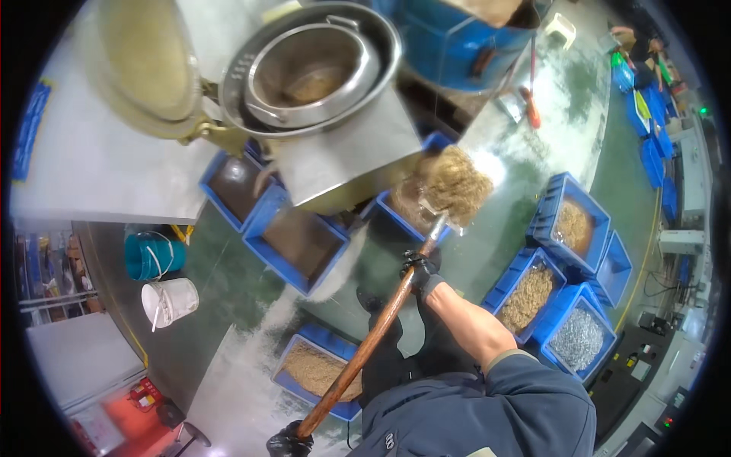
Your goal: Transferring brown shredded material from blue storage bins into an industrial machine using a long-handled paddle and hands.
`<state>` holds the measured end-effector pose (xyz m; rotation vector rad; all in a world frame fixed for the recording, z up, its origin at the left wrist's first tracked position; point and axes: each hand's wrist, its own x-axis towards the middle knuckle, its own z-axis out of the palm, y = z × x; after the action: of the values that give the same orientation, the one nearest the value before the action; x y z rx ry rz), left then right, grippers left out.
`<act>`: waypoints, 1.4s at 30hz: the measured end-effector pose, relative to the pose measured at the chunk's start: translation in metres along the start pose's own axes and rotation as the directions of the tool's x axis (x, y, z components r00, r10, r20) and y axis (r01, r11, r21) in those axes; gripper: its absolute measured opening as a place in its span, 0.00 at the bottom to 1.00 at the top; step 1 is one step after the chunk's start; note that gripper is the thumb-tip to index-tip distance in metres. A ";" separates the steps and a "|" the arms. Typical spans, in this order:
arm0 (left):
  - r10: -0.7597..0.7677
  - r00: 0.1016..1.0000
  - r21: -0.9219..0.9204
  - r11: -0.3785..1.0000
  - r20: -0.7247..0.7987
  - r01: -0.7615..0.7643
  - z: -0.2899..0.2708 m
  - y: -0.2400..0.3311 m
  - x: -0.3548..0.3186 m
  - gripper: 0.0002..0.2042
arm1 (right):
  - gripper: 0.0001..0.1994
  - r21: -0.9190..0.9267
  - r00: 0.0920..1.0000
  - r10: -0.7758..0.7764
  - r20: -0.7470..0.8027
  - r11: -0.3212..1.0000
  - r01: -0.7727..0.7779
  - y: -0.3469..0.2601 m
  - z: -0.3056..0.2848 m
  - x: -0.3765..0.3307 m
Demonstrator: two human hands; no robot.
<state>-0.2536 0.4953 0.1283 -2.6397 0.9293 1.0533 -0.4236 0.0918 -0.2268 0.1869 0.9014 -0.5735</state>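
Observation:
I hold a shovel by its long wooden handle [362, 349], which runs slantwise across the view. My right hand [422, 271], in a black glove, is closed around the handle near the metal socket. At the handle's far end, low on the left, my left hand [289, 440] is closed on it, also gloved in black. A heap of tan, damp-looking granular material [458, 183] lies over the blade, mostly hiding it. That heap is at a blue bin [392, 209] beside the metal machine; whether it touches the bin's contents I cannot tell.
A machine with a round steel hopper [312, 68] stands ahead. Blue bins [297, 236] sit left of my feet. More bins [525, 293] hold tan material and silvery scraps [575, 339] on the right. A teal bucket [152, 257] and white bucket [171, 299] stand left. Pale powder covers floor patches.

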 end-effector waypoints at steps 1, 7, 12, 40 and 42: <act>0.005 1.000 -0.012 1.000 -0.024 -0.006 -0.017 0.000 -0.002 0.11 | 0.06 -0.001 0.998 -0.035 0.049 0.999 0.035 -0.002 0.014 -0.005; -0.011 0.998 -0.421 0.906 0.060 0.035 -0.057 -0.076 -0.025 0.13 | 0.03 -0.059 0.986 -0.166 -0.024 0.985 0.165 0.009 0.074 -0.046; 0.132 0.990 -0.196 0.971 -0.053 -0.140 -0.134 -0.056 -0.026 0.11 | 0.07 -0.189 0.983 -0.176 0.044 0.965 0.181 0.018 0.119 -0.085; 0.208 0.962 0.137 0.973 -0.178 -0.185 -0.199 -0.012 -0.034 0.11 | 0.08 -0.262 0.990 -0.139 0.036 0.954 0.143 -0.025 0.165 -0.107; 0.190 0.969 0.108 0.979 -0.157 -0.175 -0.210 -0.010 -0.030 0.11 | 0.08 -0.276 0.989 -0.134 0.062 0.950 0.146 -0.032 0.161 -0.098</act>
<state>-0.1448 0.4444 0.3035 -2.6362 1.2450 0.8101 -0.3779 0.0417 -0.0487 -0.1467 0.9492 -0.5723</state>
